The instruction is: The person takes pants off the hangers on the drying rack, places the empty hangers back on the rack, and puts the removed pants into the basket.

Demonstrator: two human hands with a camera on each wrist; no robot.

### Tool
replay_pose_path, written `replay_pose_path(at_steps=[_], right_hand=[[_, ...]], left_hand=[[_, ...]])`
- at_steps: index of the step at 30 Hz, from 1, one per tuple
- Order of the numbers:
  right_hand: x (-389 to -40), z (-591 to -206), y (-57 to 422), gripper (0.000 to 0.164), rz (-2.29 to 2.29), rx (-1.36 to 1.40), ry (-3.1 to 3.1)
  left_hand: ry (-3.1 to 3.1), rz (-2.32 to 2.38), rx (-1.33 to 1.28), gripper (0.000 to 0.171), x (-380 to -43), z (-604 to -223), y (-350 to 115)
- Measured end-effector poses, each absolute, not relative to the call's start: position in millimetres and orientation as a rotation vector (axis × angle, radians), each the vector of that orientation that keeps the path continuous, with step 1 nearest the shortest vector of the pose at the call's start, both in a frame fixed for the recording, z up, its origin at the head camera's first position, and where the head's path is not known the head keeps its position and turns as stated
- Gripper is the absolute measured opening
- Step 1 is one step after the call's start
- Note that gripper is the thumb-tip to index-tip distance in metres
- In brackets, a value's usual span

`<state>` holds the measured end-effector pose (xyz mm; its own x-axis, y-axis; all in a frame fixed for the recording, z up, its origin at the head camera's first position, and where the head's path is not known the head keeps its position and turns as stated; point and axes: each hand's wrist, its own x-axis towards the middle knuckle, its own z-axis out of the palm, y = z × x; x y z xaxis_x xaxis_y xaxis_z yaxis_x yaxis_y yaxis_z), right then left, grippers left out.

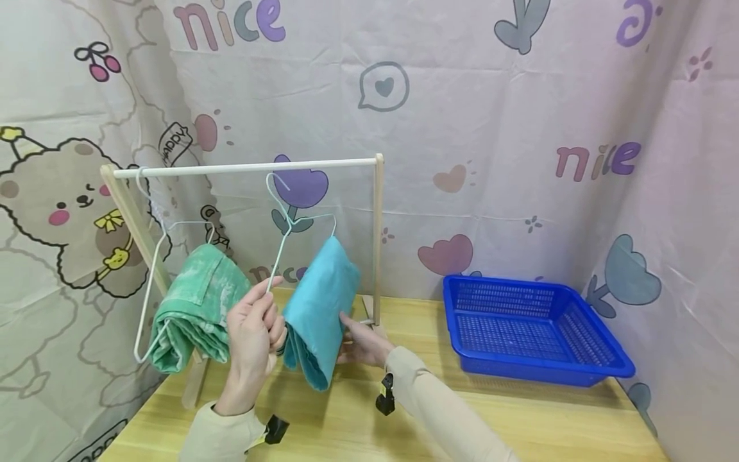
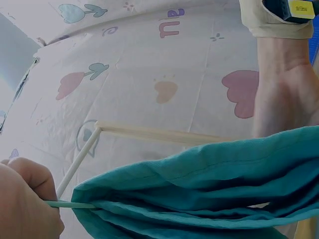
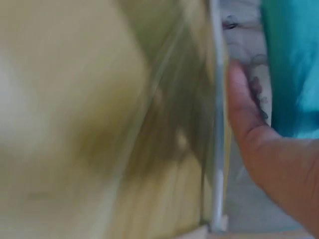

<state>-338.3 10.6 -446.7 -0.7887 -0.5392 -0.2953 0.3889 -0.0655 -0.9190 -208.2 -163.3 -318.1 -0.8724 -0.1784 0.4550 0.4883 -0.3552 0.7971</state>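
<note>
My left hand grips the near arm of a pale wire hanger. Its hook shows just under the white rail of a small clothes rack. A folded turquoise garment is draped over this hanger; in the left wrist view its layers hang loosely in folds. My right hand is at the garment's right side, fingers partly hidden behind the cloth. In the right wrist view the thumb is extended, with a narrow gap between it and the cloth.
A white hanger with a folded green mottled garment hangs at the rail's left end. The rack's wooden right post stands behind my right hand. A blue plastic basket sits right on the wooden table. Printed curtains surround the table.
</note>
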Motion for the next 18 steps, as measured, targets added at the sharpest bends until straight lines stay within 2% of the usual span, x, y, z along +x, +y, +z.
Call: replay_pose_path(at_steps=[4,7,11,18], right_hand=[[-343,-444,10,0.087,-2.111,0.01,1.269],[-346,-441,13,0.089,-2.195,0.131,1.125],[-349,-439,18,0.085,-2.23,0.158,1.105],[-352,-431,21,0.07,-2.26,-0.028,1.172]], left_hand=[[-1.465,-2.261,-0.39,0.032,-209,-318,-165],[-1.463,-2.255,-0.373,0.032,-209,-317,-165],[-1.471,-2.231,-0.348,0.032,-209,-317,-166],[-1.485,-2.181,-0.31,0.032,-208,-317,-169]])
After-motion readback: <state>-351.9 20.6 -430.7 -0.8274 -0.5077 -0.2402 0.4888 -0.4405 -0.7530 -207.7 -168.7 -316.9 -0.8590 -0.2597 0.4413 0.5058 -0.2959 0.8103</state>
